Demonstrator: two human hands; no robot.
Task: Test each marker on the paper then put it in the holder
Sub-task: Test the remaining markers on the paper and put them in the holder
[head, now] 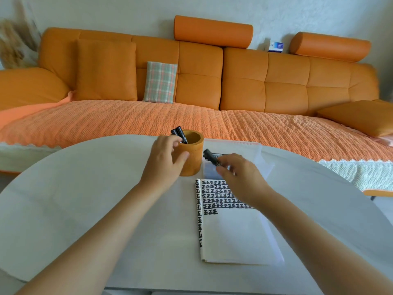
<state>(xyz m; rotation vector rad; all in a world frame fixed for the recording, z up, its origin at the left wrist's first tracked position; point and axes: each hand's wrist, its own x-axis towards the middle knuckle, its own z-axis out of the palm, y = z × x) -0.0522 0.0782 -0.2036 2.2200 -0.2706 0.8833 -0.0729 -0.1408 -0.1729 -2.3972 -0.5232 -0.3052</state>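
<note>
An orange cylindrical holder stands on the white table, with two black markers leaning inside at its left rim. My left hand curls round the holder's left side. My right hand pinches a black marker, its end pointing up and left toward the holder. Below that hand lies the white paper, its upper part covered with rows of black marks.
A clear plastic pouch lies behind the paper, right of the holder. An orange sofa with cushions and a quilted cover stretches beyond the table's far edge. The table's rounded edge curves down on the left and right.
</note>
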